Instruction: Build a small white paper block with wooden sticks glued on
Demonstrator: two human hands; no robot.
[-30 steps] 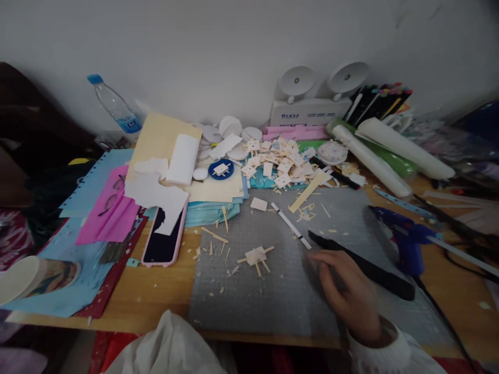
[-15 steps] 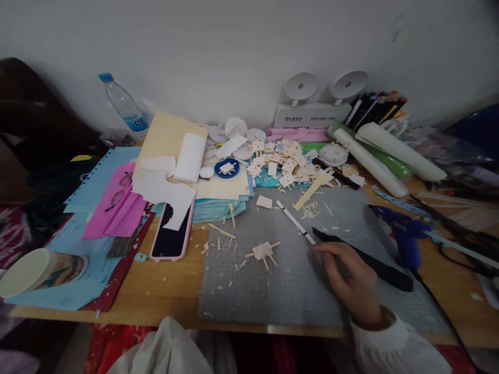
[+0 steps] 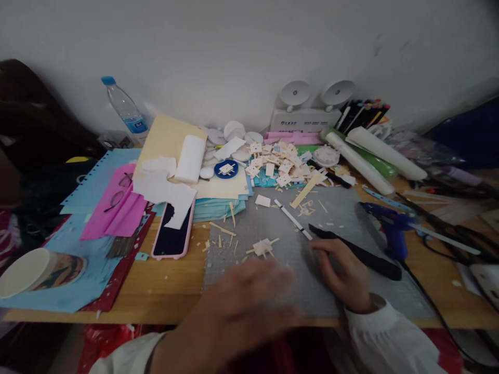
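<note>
My left hand (image 3: 241, 306) is blurred over the front edge of the grey cutting mat (image 3: 249, 218), with its fingers stretched out and the thumb apart. Nothing shows in it. Just beyond its fingertips lies a small pale card piece with thin wooden strips (image 3: 263, 246) sticking out like legs. My right hand (image 3: 345, 272) rests on the mat, fingers curled, thumb and forefinger at the near end of a slim white pen-like stick (image 3: 293, 219) with black bands. A black knife-shaped tool (image 3: 358, 253) lies right beside this hand. Wooden offcuts (image 3: 222, 229) are scattered on the mat.
A heap of small card pieces (image 3: 283, 161) lies at the back. On the right is a blue glue gun (image 3: 393, 231) with its cord. A phone (image 3: 173, 234), glasses (image 3: 119, 192) on pink paper, a paper cup (image 3: 42, 272) and a water bottle (image 3: 125, 106) stand or lie left.
My left hand has come into view from below, over the mat's front part. My right hand stays at the stick's end. The view has shifted slightly.
</note>
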